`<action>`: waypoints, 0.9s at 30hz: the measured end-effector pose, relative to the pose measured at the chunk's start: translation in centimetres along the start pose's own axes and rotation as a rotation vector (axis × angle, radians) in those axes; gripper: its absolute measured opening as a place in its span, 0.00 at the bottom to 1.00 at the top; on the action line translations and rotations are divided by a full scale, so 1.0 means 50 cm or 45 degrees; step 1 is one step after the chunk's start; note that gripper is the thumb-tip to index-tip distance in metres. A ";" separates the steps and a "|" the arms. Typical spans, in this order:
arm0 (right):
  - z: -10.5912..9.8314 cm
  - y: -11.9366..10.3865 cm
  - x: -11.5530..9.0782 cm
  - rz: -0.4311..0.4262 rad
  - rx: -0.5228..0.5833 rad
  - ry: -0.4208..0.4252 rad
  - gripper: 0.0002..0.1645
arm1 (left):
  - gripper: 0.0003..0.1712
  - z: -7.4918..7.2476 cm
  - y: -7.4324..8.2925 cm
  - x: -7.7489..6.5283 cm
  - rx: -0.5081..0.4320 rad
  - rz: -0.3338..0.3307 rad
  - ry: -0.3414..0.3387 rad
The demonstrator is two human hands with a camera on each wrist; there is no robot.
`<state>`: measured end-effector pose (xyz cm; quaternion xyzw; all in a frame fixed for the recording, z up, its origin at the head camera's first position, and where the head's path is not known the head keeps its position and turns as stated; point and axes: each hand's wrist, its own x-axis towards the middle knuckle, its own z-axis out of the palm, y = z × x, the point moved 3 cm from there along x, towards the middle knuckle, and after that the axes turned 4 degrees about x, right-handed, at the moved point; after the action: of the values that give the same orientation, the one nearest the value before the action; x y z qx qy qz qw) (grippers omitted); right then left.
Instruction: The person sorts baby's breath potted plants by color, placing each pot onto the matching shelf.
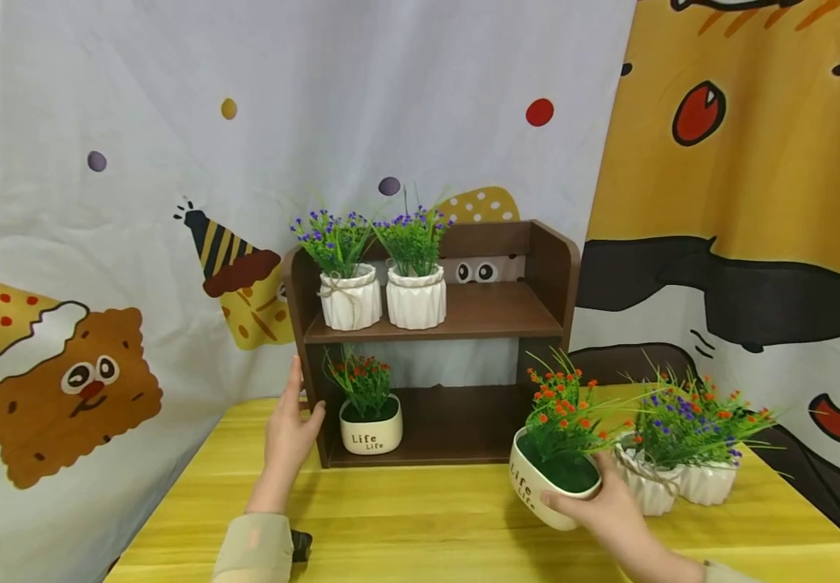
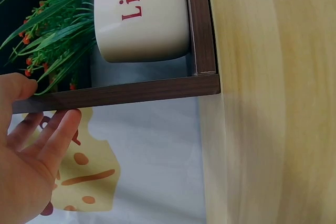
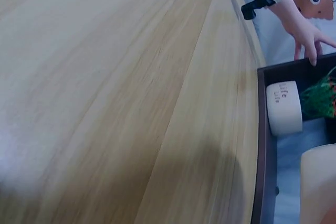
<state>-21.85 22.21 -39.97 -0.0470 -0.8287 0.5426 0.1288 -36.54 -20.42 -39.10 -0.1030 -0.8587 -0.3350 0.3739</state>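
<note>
My right hand (image 1: 609,506) grips a cream oval flowerpot (image 1: 529,486) marked "Life Life", with orange flowers and grass in it. The pot is tilted, in front of the brown shelf's right end; its pale side (image 3: 317,179) shows in the right wrist view. At the shelf's left side panel (image 2: 126,88), my left hand (image 1: 292,429) holds the edge, thumb on the inner side and long straight fingers along the outside. Close by, a matching flowerpot (image 1: 371,425) with red-orange flowers stands upright on the lower shelf board, at its left end.
Two white fluted pots (image 1: 350,300) with purple flowers stand side by side at the left of the upper board (image 1: 493,312). More white pots (image 1: 649,486) with purple and orange flowers are on the wooden table (image 1: 405,518) at right. A cartoon-printed curtain (image 1: 405,81) hangs behind.
</note>
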 end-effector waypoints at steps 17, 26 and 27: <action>0.067 0.003 0.010 -0.097 0.052 -0.056 0.42 | 0.55 0.002 -0.004 -0.002 0.003 -0.010 -0.011; 0.125 0.020 0.044 -0.149 0.038 -0.096 0.47 | 0.55 0.002 -0.002 -0.002 -0.009 -0.003 -0.009; 0.132 0.022 0.048 -0.158 0.042 -0.102 0.47 | 0.55 0.002 -0.001 -0.002 -0.014 0.000 -0.009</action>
<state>-26.00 17.32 -43.10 0.0283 -0.8255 0.5486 0.1295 -36.56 -20.40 -39.24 -0.1063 -0.8582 -0.3396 0.3701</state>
